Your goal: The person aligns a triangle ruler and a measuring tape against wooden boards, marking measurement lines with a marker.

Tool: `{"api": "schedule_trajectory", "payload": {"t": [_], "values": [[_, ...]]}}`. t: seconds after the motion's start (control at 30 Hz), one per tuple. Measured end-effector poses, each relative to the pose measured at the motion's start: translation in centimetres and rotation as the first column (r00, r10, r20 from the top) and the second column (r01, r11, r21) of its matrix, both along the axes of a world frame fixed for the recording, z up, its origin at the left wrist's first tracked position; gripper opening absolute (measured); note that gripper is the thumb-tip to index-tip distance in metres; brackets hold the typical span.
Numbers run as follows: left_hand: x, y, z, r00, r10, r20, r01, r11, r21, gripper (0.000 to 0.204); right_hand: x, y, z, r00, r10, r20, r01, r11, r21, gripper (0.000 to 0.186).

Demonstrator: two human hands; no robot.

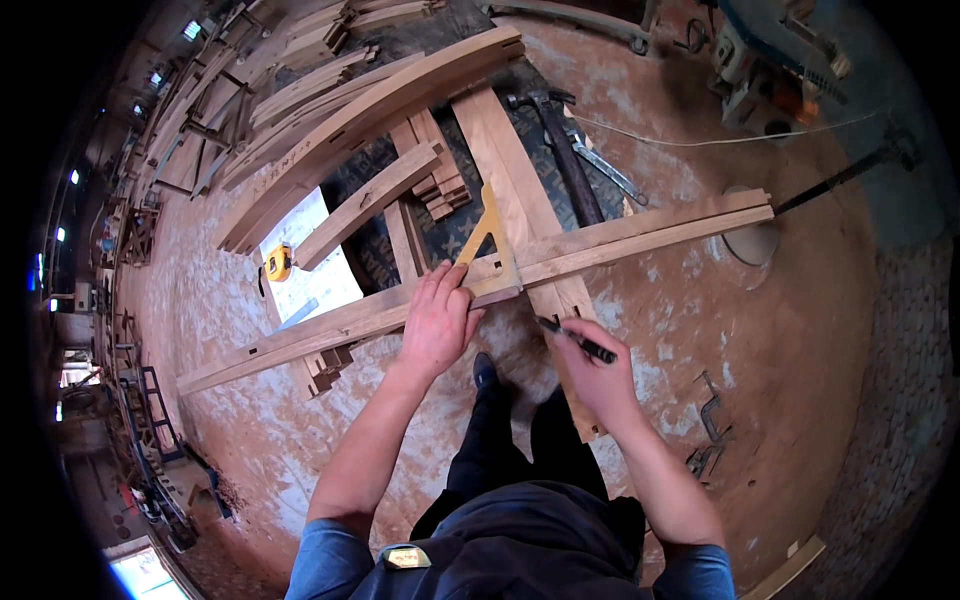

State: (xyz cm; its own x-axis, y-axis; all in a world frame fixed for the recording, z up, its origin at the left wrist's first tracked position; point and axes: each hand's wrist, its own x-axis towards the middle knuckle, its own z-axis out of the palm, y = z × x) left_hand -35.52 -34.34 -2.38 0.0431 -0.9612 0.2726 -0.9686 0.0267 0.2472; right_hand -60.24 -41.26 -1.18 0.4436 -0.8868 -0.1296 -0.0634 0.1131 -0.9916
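A long wooden beam (350,322) with small mortise slots lies crosswise in front of me, on top of a wide plank (505,165). My left hand (437,315) grips a yellow triangular set square (484,238) at its lower end, holding it on the beam. The square's thick base (497,297) sits along the beam's near edge. In my right hand (598,372) is a black pen (590,347), gripped between thumb and fingers. Its tip points up and left, just below the beam and over the near part of the plank.
A hammer (565,155) and an adjustable wrench (610,172) lie beyond the beam. To the left are a yellow tape measure (278,262), a paper drawing (318,285) and a curved timber (370,125). Clamps (710,420) rest on the floor at right; a machine (765,75) stands far right.
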Motion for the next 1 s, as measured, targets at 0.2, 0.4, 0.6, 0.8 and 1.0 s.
{"api": "schedule_trajectory", "payload": {"t": [0.2,0.4,0.6,0.8,1.0], "values": [[0.7,4.1,2.4,0.998,0.029,-0.060,-0.034,0.996,-0.078,0.037,-7.4,4.5,0.0,0.978,-0.094,-0.187,0.136,0.966,0.222,0.020],[1.7,12.0,4.8,0.980,0.164,-0.114,-0.169,0.985,-0.032,0.032,-14.1,6.4,-2.3,0.943,-0.262,-0.207,0.302,0.933,0.194,0.027],[6.5,14.5,5.4,0.936,0.346,-0.061,-0.350,0.935,-0.059,0.032,-14.9,6.1,-3.0,0.950,-0.275,-0.150,0.296,0.945,0.141,0.028],[15.7,13.6,5.9,0.935,0.349,0.061,-0.342,0.934,-0.104,0.031,-11.7,5.9,-2.2,0.947,-0.232,-0.224,0.253,0.965,0.069,0.025],[22.4,10.3,5.2,0.967,0.231,0.111,-0.227,0.973,-0.052,0.030,-7.8,7.0,-1.2,0.932,-0.219,-0.289,0.239,0.970,0.036,0.025]]}}
